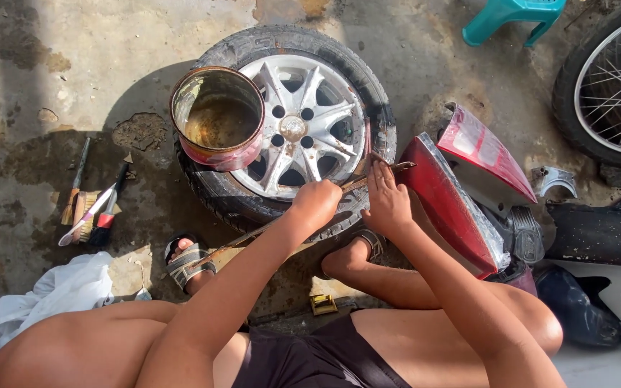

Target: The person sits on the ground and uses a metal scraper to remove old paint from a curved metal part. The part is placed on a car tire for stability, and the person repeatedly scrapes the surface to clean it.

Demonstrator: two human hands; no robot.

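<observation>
The left hand [315, 203] is fisted around a metal bar [282, 219]; the right hand [386, 201] pinches the bar's tip at the tyre [289, 126] rim.

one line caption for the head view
Both hands, left and right, work a metal bar at a car wheel.

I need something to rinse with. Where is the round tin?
The round tin sits on the upper left of the tyre, beside the silver wheel hub, left of both hands.

Tin [218, 116] and red panel [445, 203] flanking wheel [297, 128]
</observation>
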